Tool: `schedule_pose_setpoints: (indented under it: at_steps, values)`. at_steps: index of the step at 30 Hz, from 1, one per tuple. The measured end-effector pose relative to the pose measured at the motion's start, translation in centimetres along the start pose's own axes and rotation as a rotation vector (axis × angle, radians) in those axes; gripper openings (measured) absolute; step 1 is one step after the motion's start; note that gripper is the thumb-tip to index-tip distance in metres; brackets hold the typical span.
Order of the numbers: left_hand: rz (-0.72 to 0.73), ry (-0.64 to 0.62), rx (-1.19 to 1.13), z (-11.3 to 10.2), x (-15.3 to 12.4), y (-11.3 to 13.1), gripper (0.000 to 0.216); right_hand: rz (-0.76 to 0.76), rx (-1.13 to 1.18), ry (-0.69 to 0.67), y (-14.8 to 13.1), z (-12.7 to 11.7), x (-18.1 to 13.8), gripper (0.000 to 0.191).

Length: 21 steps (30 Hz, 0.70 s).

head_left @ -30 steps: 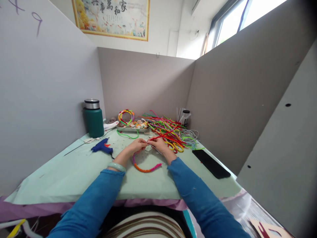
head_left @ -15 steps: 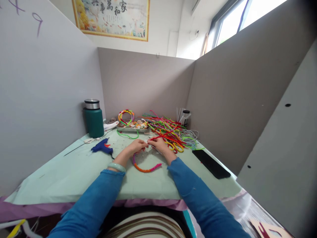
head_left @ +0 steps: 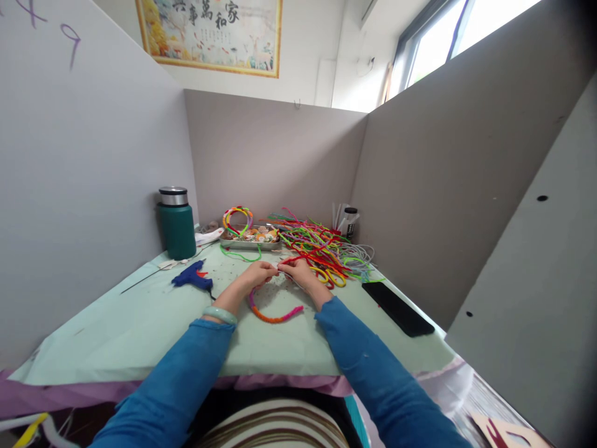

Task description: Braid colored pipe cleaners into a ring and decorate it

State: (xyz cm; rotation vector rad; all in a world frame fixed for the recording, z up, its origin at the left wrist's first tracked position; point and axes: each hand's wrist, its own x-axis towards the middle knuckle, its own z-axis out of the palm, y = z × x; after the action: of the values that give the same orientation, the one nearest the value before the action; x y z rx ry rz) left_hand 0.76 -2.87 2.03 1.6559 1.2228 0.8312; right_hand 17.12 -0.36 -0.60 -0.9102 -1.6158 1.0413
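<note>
Red cord (head_left: 302, 256) is pinched by the right hand (head_left: 298, 272), the band (head_left: 271, 320) by the left hand (head_left: 259, 273); the 2 meet closely, probably for steadiness.

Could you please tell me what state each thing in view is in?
Left hand: fingers pinched on the curved band
Right hand: pinching a red pipe cleaner
Curved band: bent, near end free
Glue gun: lying down
Green bottle: upright, lid on
Metal tray: filled with small pieces
Multicoloured ring: closed loop, propped up
Pipe cleaner heap: loose, tangled
Black slab: lying flat
</note>
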Motion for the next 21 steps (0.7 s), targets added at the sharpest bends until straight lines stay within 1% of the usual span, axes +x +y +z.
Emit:
schedule_pose_setpoints:
  at_steps: [11,21]
  values:
    - [0.013,-0.002,0.018,0.02,-0.2,0.24,0.023,-0.004,-0.015,-0.008,0.11,-0.02,-0.02,0.031]
    - [-0.012,0.014,0.029,0.01,-0.02,0.05,0.026,0.004,-0.029,-0.019,0.28,-0.07,0.06,0.032]
